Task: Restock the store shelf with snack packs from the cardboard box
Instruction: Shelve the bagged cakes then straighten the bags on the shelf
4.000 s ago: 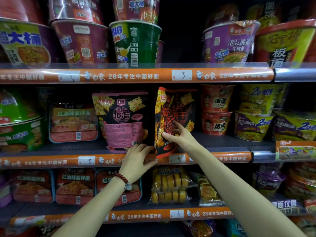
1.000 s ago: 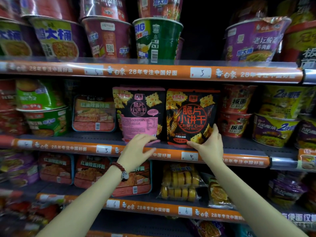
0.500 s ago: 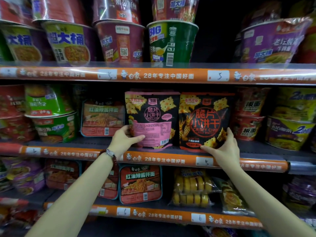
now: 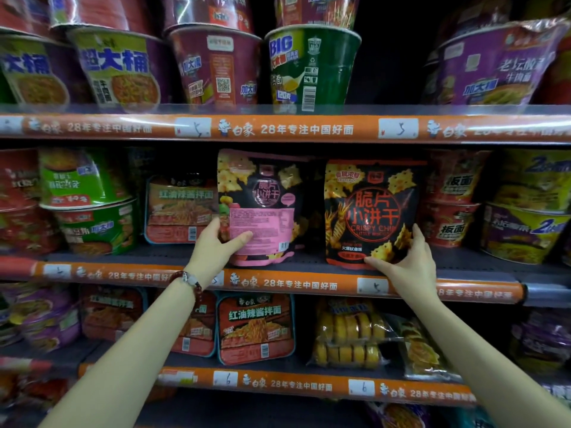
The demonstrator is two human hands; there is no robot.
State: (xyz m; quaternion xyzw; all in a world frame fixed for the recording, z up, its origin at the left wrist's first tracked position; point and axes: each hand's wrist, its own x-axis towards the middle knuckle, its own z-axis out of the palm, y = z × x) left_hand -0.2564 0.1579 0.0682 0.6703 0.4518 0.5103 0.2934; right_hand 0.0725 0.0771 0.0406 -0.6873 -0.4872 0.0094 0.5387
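Reaching up to the middle shelf [image 4: 309, 267], the left hand [image 4: 216, 245] is gripping the pink snack pack [image 4: 262, 208] at its seven o'clock corner, while the right hand [image 4: 404, 257] is pinching the red snack pack [image 4: 370, 211] at five o'clock; both packs are seemingly standing upright, noodle cups [image 4: 312, 66] sitting above.

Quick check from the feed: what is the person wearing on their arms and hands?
Both forearms are bare, with no sleeves or gloves in view. The left hand has a dark red beaded bracelet with a pale bead at the wrist. The right hand shows no jewellery.
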